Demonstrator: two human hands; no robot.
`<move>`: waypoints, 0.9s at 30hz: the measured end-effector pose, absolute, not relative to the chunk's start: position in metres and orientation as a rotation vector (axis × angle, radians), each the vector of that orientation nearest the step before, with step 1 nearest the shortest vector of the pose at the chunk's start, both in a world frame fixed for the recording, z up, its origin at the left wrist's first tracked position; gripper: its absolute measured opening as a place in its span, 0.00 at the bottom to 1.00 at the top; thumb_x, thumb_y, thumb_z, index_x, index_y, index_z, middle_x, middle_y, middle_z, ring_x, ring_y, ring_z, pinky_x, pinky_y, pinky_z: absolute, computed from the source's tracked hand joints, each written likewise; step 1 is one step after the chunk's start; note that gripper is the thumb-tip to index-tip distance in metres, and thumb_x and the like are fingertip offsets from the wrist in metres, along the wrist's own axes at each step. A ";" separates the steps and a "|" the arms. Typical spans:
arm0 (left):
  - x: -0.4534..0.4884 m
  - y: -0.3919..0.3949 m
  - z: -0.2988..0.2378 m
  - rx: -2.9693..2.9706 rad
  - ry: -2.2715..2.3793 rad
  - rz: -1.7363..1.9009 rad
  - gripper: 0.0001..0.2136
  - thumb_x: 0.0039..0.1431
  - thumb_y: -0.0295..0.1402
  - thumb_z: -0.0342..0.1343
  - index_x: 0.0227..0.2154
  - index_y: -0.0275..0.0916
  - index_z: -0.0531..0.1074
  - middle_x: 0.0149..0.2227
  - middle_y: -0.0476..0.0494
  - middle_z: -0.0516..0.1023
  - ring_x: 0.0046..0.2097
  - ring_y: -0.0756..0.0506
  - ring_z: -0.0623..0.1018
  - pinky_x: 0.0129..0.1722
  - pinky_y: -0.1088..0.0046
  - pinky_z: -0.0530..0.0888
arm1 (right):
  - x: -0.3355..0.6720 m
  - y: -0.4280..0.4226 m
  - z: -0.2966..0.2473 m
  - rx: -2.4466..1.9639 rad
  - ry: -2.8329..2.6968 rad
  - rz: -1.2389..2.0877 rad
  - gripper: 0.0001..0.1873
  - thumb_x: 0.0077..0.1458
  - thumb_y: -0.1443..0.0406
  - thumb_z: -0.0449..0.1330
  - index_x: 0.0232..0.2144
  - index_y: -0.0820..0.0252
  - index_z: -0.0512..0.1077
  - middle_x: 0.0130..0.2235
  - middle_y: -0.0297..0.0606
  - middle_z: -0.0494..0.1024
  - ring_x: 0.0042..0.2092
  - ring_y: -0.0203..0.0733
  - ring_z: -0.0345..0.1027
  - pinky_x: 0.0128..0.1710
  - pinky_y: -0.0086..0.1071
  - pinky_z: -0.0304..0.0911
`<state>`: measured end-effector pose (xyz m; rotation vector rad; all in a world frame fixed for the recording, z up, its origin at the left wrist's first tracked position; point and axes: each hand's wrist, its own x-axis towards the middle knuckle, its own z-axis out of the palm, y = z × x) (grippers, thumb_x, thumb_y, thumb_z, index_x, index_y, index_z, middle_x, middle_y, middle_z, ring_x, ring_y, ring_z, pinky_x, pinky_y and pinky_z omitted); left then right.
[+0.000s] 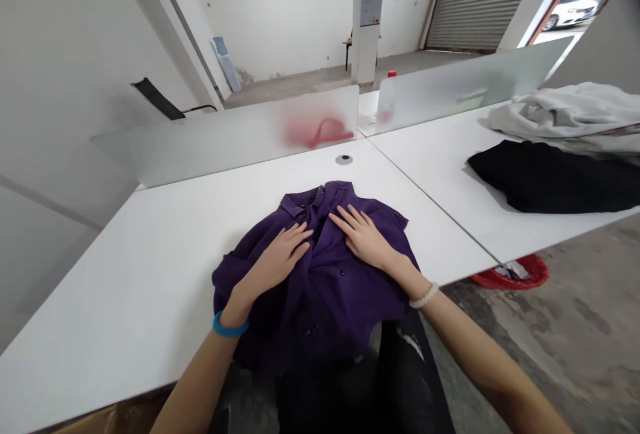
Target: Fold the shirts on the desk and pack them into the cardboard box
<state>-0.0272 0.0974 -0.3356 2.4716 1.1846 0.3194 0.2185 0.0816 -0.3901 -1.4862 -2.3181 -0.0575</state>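
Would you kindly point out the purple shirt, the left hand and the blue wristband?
purple shirt (325, 304), head view, on its front panel
left hand (277, 257), head view, on its back
blue wristband (230, 327), head view, on its middle

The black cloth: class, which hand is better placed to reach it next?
Right, probably: the right hand, resting on the purple shirt, lies nearer the black cloth than the left hand does.

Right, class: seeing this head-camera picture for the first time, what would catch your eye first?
A dark purple collared shirt lies bunched on the white table at centre, with the left hand and right hand pressed flat on it. A blue wristband on the left wrist stands out. Further right lie a black garment and a pile of pale grey cloth.
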 end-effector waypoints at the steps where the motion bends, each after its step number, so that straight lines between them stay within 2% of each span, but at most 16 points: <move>1: -0.019 0.111 -0.345 2.504 1.191 0.259 0.22 0.67 0.42 0.36 0.59 0.42 0.63 0.65 0.44 0.59 0.67 0.42 0.54 0.65 0.54 0.50 | 0.220 0.087 -0.392 -1.482 -2.399 -0.061 0.29 0.61 0.70 0.46 0.64 0.55 0.53 0.60 0.47 0.65 0.60 0.51 0.57 0.58 0.51 0.52; 3: -0.008 0.136 -0.363 2.526 1.243 0.131 0.23 0.67 0.40 0.34 0.60 0.41 0.61 0.66 0.42 0.56 0.67 0.40 0.51 0.64 0.50 0.48 | 0.224 0.094 -0.396 -1.507 -2.492 -0.064 0.30 0.62 0.68 0.46 0.66 0.55 0.49 0.56 0.48 0.69 0.56 0.50 0.62 0.57 0.50 0.52; 5: -0.005 0.159 -0.378 2.508 1.307 0.048 0.25 0.67 0.40 0.30 0.62 0.39 0.58 0.66 0.39 0.54 0.68 0.38 0.49 0.63 0.47 0.49 | 0.230 0.096 -0.397 -1.584 -2.491 -0.068 0.29 0.63 0.67 0.47 0.65 0.57 0.50 0.51 0.48 0.72 0.50 0.48 0.66 0.55 0.46 0.54; 8: -0.006 0.189 -0.390 2.481 1.357 0.017 0.26 0.67 0.40 0.26 0.63 0.39 0.54 0.67 0.39 0.51 0.68 0.39 0.49 0.62 0.47 0.52 | 0.238 0.092 -0.390 -1.720 -2.468 0.002 0.26 0.63 0.64 0.50 0.62 0.59 0.57 0.42 0.45 0.77 0.40 0.43 0.69 0.49 0.39 0.57; 11: -0.011 0.218 -0.392 2.475 1.404 -0.029 0.26 0.66 0.43 0.31 0.64 0.40 0.54 0.67 0.40 0.50 0.68 0.39 0.48 0.63 0.47 0.49 | 0.246 0.080 -0.378 -1.816 -2.464 0.104 0.19 0.62 0.59 0.53 0.52 0.61 0.68 0.34 0.41 0.78 0.32 0.40 0.68 0.43 0.34 0.57; 15: -0.017 0.254 -0.394 2.471 1.481 -0.069 0.27 0.64 0.44 0.37 0.63 0.39 0.55 0.67 0.37 0.51 0.68 0.37 0.46 0.62 0.45 0.48 | 0.259 0.047 -0.370 -1.932 -2.376 0.134 0.12 0.61 0.59 0.54 0.39 0.61 0.71 0.32 0.41 0.77 0.32 0.41 0.69 0.37 0.32 0.55; 19: -0.023 0.281 -0.399 2.483 1.510 -0.017 0.27 0.65 0.45 0.32 0.63 0.41 0.56 0.66 0.38 0.54 0.68 0.37 0.47 0.62 0.44 0.50 | 0.258 -0.005 -0.375 -2.086 -2.255 0.208 0.08 0.61 0.65 0.52 0.39 0.61 0.70 0.32 0.42 0.77 0.35 0.43 0.70 0.34 0.31 0.53; 22: -0.026 0.292 -0.405 2.506 1.510 0.064 0.27 0.65 0.45 0.30 0.62 0.42 0.56 0.65 0.40 0.57 0.68 0.38 0.49 0.62 0.45 0.50 | 0.233 -0.047 -0.381 -2.103 -2.198 0.460 0.08 0.61 0.67 0.50 0.38 0.62 0.69 0.32 0.41 0.76 0.35 0.42 0.71 0.33 0.30 0.54; 25: -0.028 0.294 -0.413 2.532 1.534 0.165 0.27 0.65 0.45 0.30 0.62 0.42 0.57 0.65 0.41 0.57 0.68 0.38 0.50 0.63 0.47 0.48 | 0.202 -0.076 -0.380 -1.903 -2.248 0.772 0.08 0.60 0.64 0.54 0.40 0.62 0.69 0.34 0.40 0.77 0.34 0.42 0.72 0.31 0.29 0.56; 27: -0.029 0.294 -0.419 2.550 1.550 0.227 0.27 0.65 0.44 0.32 0.62 0.40 0.57 0.65 0.39 0.58 0.67 0.37 0.52 0.64 0.48 0.48 | 0.192 -0.083 -0.374 -1.724 -2.325 0.918 0.12 0.57 0.59 0.59 0.40 0.61 0.70 0.34 0.39 0.78 0.34 0.42 0.73 0.31 0.29 0.59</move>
